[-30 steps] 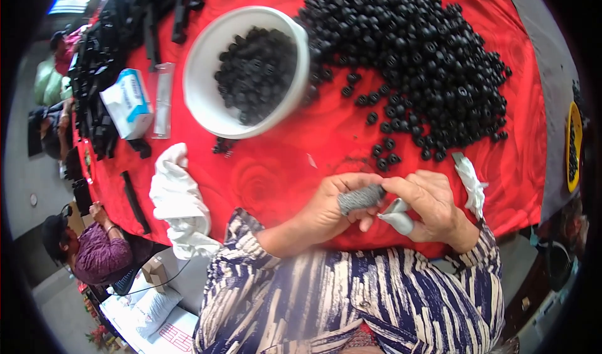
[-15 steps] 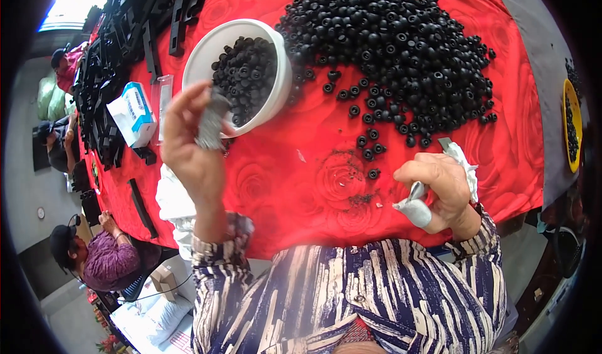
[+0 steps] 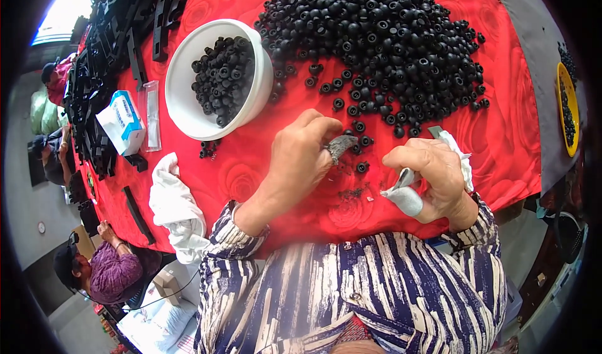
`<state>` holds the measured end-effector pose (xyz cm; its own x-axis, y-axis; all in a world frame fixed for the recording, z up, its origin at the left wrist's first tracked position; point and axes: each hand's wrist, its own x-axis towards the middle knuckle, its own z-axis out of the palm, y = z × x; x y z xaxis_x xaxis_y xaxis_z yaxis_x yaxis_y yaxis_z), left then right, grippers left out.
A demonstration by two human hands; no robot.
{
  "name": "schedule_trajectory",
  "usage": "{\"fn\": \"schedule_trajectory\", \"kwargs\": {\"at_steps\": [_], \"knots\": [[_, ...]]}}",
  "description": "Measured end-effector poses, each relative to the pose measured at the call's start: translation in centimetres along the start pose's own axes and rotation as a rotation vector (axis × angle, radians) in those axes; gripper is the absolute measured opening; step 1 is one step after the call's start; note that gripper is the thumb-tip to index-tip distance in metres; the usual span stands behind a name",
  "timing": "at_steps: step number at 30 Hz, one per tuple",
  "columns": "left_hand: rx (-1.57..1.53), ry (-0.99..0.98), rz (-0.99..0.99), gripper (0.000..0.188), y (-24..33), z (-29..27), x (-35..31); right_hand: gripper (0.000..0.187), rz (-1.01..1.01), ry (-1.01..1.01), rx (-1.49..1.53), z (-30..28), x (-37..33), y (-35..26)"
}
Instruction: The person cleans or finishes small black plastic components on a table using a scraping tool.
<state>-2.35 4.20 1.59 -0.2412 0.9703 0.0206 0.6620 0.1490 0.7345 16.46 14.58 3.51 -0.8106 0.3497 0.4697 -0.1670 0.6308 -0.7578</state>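
Observation:
My left hand (image 3: 295, 156) reaches over the red cloth with bent fingers, grey wrapping on its thumb. Its fingertips close on a small black round part at the near edge of the loose ones, which the fingers partly hide. To the right, my right hand (image 3: 436, 172) is curled round a thin metal blade (image 3: 407, 177), and its thumb wears a pale grey cover (image 3: 404, 198). White cloth (image 3: 464, 159) shows behind that hand. A large heap of black round parts (image 3: 382, 47) lies beyond both hands. More of them fill part of a white bowl (image 3: 260, 97) at left.
A white crumpled cloth (image 3: 175, 210), a blue-and-white box (image 3: 125, 125) and a clear plastic case (image 3: 152, 116) are at left. Long black pieces (image 3: 113, 59) pile up behind them. A yellow tray (image 3: 563, 112) stands far right. Several people sit along the left side.
My left hand has moved from beside the white bowl rightward to the loose black parts. My right hand keeps its hold with little movement. The view has shifted slightly.

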Motion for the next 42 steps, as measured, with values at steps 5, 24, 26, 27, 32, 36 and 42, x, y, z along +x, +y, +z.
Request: {"fn": "schedule_trajectory", "kwargs": {"at_steps": [5,24,26,27,32,36,42], "knots": [[0.006,-0.048,0.045,0.020,-0.1,1.1,-0.1,0.033,-0.004,-0.009,0.008,0.0,-0.1,0.0],[-1.419,-0.509,-0.591,0.020,-0.3,0.6,-3.9,0.045,-0.083,-0.057,0.042,3.1,-1.0,1.1],[-1.435,-0.532,-0.621,0.021,-0.2,0.4,-3.6,0.045,-0.086,-0.067,0.052,3.1,-1.1,1.2],[-1.436,-0.559,-0.649,0.022,-0.2,0.3,-3.6,0.044,-0.098,-0.090,0.036,3.1,-1.2,1.2],[-1.434,-0.602,-0.661,0.023,-0.8,0.6,-4.0,0.044,-0.081,-0.127,0.018,3.0,-0.8,1.1],[-1.470,-0.589,-0.636,0.023,-0.7,0.8,-4.3,0.033,-0.103,-0.129,0.052,3.1,-0.9,1.2],[-1.466,-0.611,-0.659,0.022,-0.4,0.6,-4.3,0.041,-0.136,-0.088,0.075,3.6,-1.1,1.1]]}}
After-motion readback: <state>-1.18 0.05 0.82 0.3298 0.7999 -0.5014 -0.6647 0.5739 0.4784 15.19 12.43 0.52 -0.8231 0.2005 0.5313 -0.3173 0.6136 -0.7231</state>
